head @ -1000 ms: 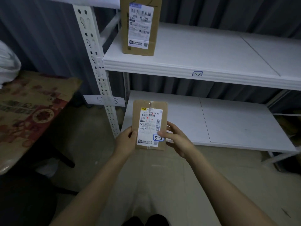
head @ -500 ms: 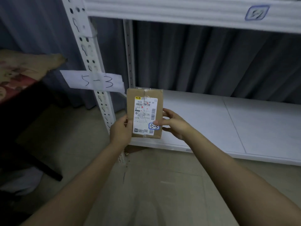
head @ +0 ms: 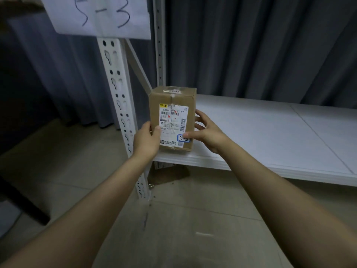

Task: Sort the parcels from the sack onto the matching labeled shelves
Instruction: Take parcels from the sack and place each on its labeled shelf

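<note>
I have the parcel (head: 172,117) upright at the front left corner of the lowest shelf (head: 270,136), a little toward 12 o'clock from the middle of my view. Its bottom seems to rest on the board close to the front edge. My left hand (head: 146,139) grips its left side with the thumb on the front label. My right hand (head: 207,132) holds the right side, fingers spread, thumb beside the handwritten mark (head: 183,138), which reads 5-3. The paper sign (head: 100,16) at 11 o'clock reads the same, so the place is correct.

To finish well, I judge that I should push the parcel toward 12 o'clock, away from the edge, keep the label facing me, and loosen both hands only when it stands flat.

Half a second ago the parcel hung in the air in front of the shelf edge, and the sign was small at 10 o'clock. Now my view is lower and much nearer, and the parcel is over the board.
</note>
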